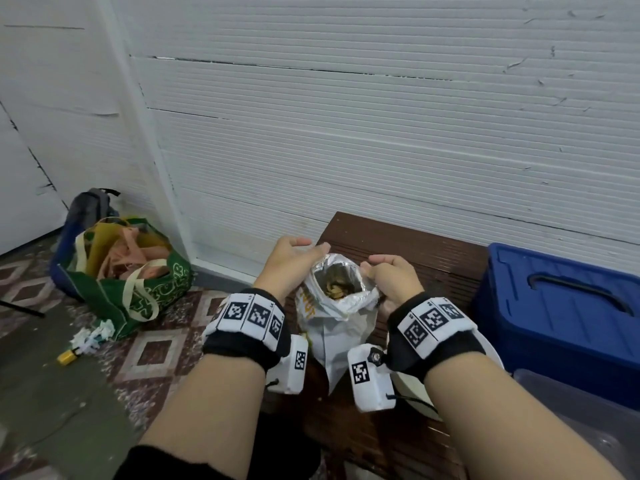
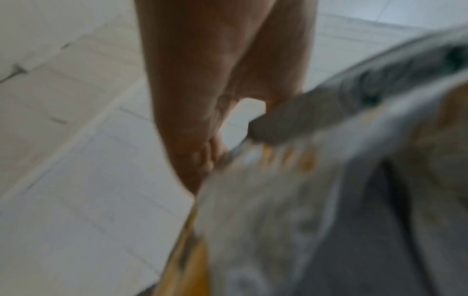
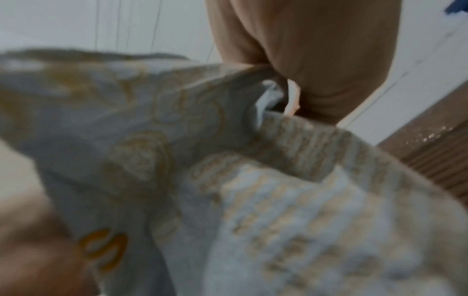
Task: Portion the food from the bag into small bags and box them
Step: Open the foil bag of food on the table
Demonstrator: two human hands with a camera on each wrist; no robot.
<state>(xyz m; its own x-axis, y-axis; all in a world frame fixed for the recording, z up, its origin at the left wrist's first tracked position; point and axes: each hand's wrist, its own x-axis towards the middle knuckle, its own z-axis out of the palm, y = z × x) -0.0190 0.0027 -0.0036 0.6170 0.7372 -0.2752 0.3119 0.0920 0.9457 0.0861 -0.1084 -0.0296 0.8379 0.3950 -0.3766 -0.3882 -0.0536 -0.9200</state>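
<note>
Head view: a foil-lined snack bag [image 1: 337,306] stands upright on a dark brown slatted table [image 1: 433,265], held between the two hands, its mouth pulled wide so brownish-yellow food [image 1: 337,287] shows inside. To the right of the right hand [image 1: 391,277] sits a blue lidded bin [image 1: 561,317], and a clear plastic container [image 1: 581,410] lies nearer, below that wrist. Off to the left of the left hand [image 1: 287,261], on the patterned floor, a green tote bag [image 1: 138,289] stuffed with cloth leans against a grey backpack [image 1: 88,209]; a white ribbed wall [image 1: 381,116] rises just behind the table. Orange letters run down the bag's white face, too folded to read. The left hand pinches the bag's left rim with thumb and fingers; the right hand, fingers curled, grips the right rim.

Left wrist view: blurred. The left hand [image 2: 215,100] closes on the bag's silver edge [image 2: 278,120]; orange print is visible but illegible.

Right wrist view: also blurred. The right hand [image 3: 316,70] clamps a crimped fold of the bag [image 3: 228,160], whose pale printed text cannot be read.
</note>
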